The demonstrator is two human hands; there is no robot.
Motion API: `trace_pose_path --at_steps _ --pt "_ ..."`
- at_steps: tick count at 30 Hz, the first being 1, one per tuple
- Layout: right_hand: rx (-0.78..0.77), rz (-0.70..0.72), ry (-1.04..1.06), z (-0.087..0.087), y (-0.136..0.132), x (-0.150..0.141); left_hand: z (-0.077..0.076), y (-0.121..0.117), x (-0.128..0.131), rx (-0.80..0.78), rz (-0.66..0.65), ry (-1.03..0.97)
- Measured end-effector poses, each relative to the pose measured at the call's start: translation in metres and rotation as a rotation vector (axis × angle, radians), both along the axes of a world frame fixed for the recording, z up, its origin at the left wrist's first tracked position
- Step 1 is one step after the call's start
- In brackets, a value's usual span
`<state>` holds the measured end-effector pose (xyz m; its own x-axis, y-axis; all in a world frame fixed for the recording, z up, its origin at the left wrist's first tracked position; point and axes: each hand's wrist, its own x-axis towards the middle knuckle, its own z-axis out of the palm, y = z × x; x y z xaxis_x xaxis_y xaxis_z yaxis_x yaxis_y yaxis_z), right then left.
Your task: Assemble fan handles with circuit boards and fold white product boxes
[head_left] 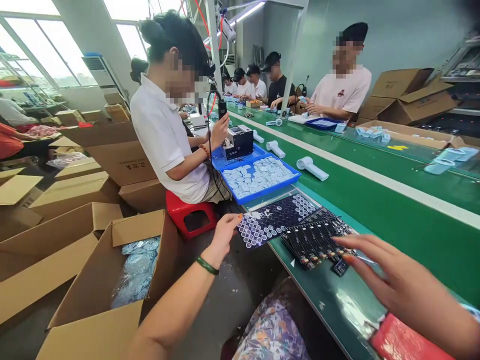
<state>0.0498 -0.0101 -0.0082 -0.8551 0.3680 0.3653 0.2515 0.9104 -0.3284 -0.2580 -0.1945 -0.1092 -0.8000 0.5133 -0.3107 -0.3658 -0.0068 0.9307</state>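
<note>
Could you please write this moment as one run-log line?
left hand: at sheet of round stickers | right hand: open, at black circuit boards | nearby: blue tray of pale parts

Person in white polo shirt [161, 135] sits on red plastic stool [176, 206]. Beside stool, open brown cardboard box [82, 272] holds clear-bagged light-blue parts [137, 270]. Pale T-shaped plastic housings [313, 168] lie on green belt [360, 187] with white lengthwise stripe [412, 193]. Across belt, person in pale-pink T-shirt and black cap [343, 92]. Bright windows [48, 50] at far left.
</note>
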Motion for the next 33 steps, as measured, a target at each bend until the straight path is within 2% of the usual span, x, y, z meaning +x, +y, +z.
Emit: trace_pose_path --at_steps 1,2,5,7,9,12,15,23,33 --pt "-0.060 0.099 -0.064 -0.002 0.000 -0.031 0.001 0.006 -0.013 -0.027 -0.041 0.017" --pt "-0.109 0.135 -0.108 -0.004 0.000 -0.063 0.001 0.012 -0.025 -0.055 -0.098 0.018" --pt "-0.194 0.179 -0.240 -0.016 0.001 -0.147 0.001 0.028 -0.046 -0.118 -0.300 -0.042" --pt "-0.222 0.185 -0.283 -0.027 0.002 -0.184 0.002 0.030 -0.046 -0.123 -0.398 -0.099" --pt "-0.253 0.174 -0.285 -0.039 0.001 -0.206 0.003 0.025 -0.040 -0.097 -0.432 -0.144" --pt "-0.317 0.162 -0.262 -0.050 -0.001 -0.219 0.006 0.014 -0.030 -0.030 -0.399 -0.198" --pt "-0.360 0.158 -0.240 -0.052 -0.006 -0.222 0.007 0.008 -0.026 0.035 -0.343 -0.241" --pt "-0.367 0.113 -0.214 -0.054 -0.007 -0.226 0.009 0.023 -0.019 0.148 -0.262 -0.283" --pt "-0.370 0.036 -0.136 -0.047 -0.012 -0.229 0.018 0.026 -0.022 0.025 -0.280 -0.092"
